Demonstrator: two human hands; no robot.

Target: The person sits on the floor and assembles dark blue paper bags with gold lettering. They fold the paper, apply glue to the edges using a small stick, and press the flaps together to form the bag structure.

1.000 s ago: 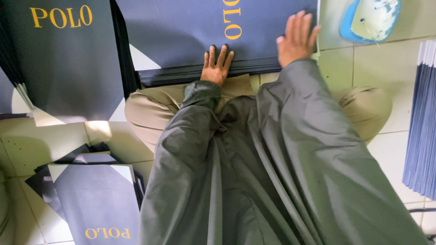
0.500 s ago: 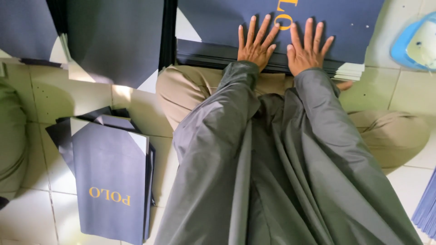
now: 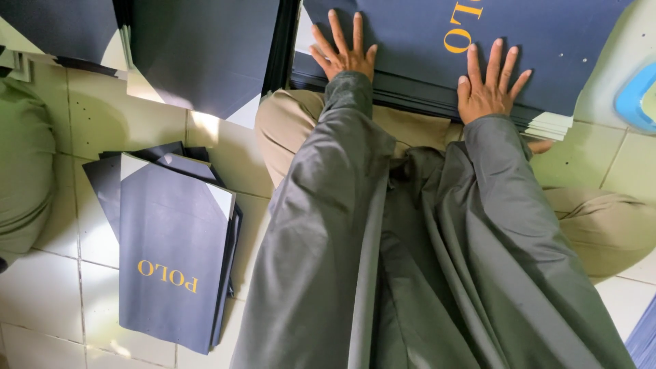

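Now both arms reach straight ahead over my knees, and my left hand (image 3: pixel 344 56) and right hand (image 3: pixel 489 90) lie flat, fingers spread, gripping nothing. Both palms press on the stack of dark blue sheets (image 3: pixel 417 41) lying on the tiled floor (image 3: pixel 41 294) before me.

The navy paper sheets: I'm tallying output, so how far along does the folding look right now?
Done: a small pile of folded navy bags lies on the tiled floor to the person's left. In hand: the left hand and right hand press flat on the top sheet of a thick stack ahead of the knees. Left: that stack, plus more flat sheets beside it.
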